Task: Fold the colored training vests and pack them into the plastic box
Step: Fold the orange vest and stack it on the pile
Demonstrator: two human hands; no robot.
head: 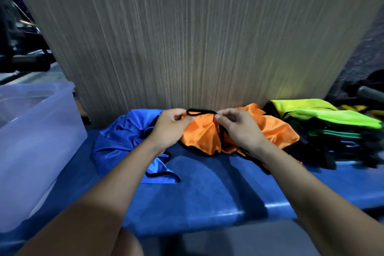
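A crumpled orange vest (205, 133) with black trim lies at the back of the blue table (207, 193), against the wall. My left hand (169, 129) pinches its black-edged top on the left. My right hand (242, 129) pinches the same edge on the right, a short black loop stretched between them. A blue vest (120, 137) lies bunched to the left, partly under my left wrist. The clear plastic box (35, 131) stands at the far left; its inside is hard to make out.
A stack of folded vests (332, 122), bright green on top and darker ones below, sits at the right. A wood-grain wall (187, 37) rises right behind the table. The table's front edge runs near the bottom of the view.
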